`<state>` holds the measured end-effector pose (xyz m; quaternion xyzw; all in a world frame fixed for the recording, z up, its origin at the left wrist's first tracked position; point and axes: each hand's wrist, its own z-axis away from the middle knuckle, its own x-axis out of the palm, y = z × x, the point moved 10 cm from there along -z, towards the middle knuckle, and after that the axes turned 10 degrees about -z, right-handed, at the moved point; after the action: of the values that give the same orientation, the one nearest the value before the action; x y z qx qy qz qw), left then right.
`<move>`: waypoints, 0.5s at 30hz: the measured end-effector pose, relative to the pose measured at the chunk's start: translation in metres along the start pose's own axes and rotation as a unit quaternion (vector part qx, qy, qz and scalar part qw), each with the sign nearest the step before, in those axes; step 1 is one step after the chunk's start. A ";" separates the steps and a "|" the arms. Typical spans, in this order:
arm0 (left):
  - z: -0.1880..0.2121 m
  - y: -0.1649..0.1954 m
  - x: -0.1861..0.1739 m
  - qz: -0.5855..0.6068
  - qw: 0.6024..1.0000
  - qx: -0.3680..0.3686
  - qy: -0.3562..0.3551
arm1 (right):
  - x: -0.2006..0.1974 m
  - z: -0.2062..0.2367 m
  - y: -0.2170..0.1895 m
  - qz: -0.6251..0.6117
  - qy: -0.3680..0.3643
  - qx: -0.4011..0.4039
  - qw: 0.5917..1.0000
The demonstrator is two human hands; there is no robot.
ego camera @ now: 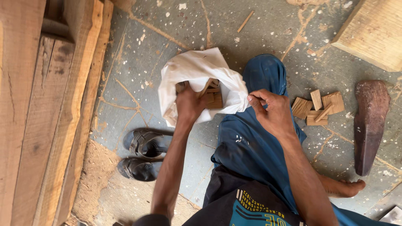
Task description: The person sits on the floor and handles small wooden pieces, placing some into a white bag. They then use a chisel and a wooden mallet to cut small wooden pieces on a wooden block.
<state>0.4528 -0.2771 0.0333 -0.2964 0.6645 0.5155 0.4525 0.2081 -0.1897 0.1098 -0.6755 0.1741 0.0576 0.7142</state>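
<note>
2 bare hands on a white plastic bag (197, 71) on the floor by blue-clad knee, left hand (189, 102) reaching inside onto small wood pieces (212, 97), grip unclear tbh, right hand (272, 112) pinching bag's edge, more wood blocks (317, 108) w/ a dark hatchet head (369, 123) nearby, 2 sandals (140, 155) at left

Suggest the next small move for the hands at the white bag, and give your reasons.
Probably the left hand should lift out of the white bag, leaving the wooden pieces inside. It is deep in the mouth, which the right hand pinches open at the rim, and more small wooden blocks lie on the floor nearby.
</note>
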 end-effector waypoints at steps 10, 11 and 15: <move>0.059 0.027 0.017 0.723 0.595 -0.277 -0.216 | -0.016 0.014 0.001 -0.109 0.071 0.055 0.990; 0.064 0.040 0.016 0.769 0.535 -0.260 -0.233 | -0.007 0.017 -0.004 -0.156 0.048 0.050 0.985; 0.084 0.078 0.012 0.838 0.398 -0.219 -0.301 | 0.044 0.037 0.003 -0.263 -0.054 0.191 0.944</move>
<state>0.4057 -0.1734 0.0503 0.4952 0.2637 0.8195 -0.1170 0.2543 -0.1594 0.0938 -0.5439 -0.0410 -0.1303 0.8279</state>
